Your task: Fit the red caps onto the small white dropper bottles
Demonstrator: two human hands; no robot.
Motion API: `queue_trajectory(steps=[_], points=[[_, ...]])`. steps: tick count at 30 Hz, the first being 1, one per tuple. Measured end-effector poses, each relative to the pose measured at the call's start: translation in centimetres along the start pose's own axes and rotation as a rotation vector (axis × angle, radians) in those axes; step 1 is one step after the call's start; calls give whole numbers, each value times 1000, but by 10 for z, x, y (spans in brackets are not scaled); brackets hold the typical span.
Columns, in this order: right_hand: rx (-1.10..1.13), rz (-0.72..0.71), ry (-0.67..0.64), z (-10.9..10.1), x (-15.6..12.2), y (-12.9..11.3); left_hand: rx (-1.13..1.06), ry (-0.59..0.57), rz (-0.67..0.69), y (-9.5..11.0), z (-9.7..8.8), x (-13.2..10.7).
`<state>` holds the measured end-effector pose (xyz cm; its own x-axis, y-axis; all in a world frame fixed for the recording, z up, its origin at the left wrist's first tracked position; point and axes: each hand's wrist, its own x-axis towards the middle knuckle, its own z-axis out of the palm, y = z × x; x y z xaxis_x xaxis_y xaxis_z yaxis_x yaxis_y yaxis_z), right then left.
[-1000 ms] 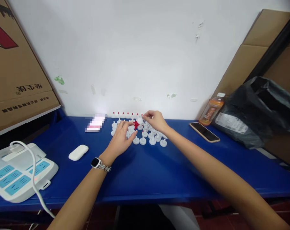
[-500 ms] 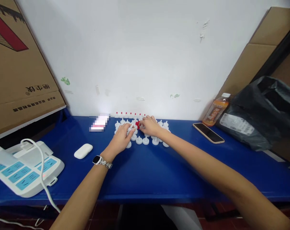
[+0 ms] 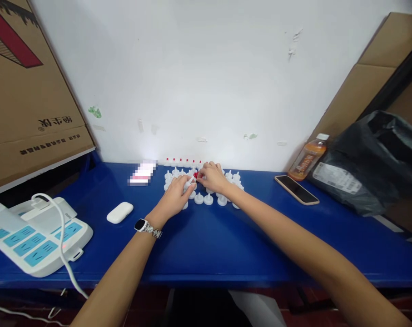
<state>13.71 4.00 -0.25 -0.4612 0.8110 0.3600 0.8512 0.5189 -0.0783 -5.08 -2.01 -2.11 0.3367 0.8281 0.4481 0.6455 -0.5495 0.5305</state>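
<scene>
My left hand (image 3: 174,195) is closed on a white nozzle cap (image 3: 189,185), a round base with a narrow spout. A spot of red shows near the spout's tip. Just right of it, my right hand (image 3: 212,177) has its thumb and fingers pinched together; whatever lies between them is too small to make out. Small red tips (image 3: 195,174) lie in a little heap between the hands. Around both hands stand several white nozzle caps (image 3: 208,199), spouts up. Along the wall runs a row of white caps with red tips (image 3: 180,161).
On the left lie a white power strip (image 3: 38,245) with a cable and a white earbud case (image 3: 120,212). A phone (image 3: 296,190), a drink bottle (image 3: 308,156) and a black plastic bag (image 3: 359,163) are at right. A cardboard box (image 3: 32,100) leans at left.
The white nozzle cap in my left hand shows more clearly, with red now near its spout. My right hand stays close beside it. The whole view has shifted slightly.
</scene>
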Motion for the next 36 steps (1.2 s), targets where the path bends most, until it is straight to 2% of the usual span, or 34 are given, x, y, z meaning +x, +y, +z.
queue_trajectory(steps=[4, 10, 15, 24, 27, 30, 33, 36], points=[[27, 41, 25, -9, -9, 5, 0, 2, -2, 0, 2, 0], [-10, 29, -106, -13, -19, 12, 0, -6, -3, 4, 1, -1], [-47, 96, -160, -13, -15, 11, 4, 3, 10, 5, 1, 0], [-74, 171, -179, -13, -14, 7, 10, -20, 8, 5, 0, 0], [-43, 149, -131, -13, -16, 7, 8, -23, -1, 5, 0, 0], [124, 170, 28, -15, -21, 6, -3, -13, 5, 6, 0, -1], [566, 239, 200, -18, -28, 2, -16, -15, 18, 9, 1, -2], [1013, 284, 303, -19, -37, -9, -23, -14, 36, 15, 3, -2]])
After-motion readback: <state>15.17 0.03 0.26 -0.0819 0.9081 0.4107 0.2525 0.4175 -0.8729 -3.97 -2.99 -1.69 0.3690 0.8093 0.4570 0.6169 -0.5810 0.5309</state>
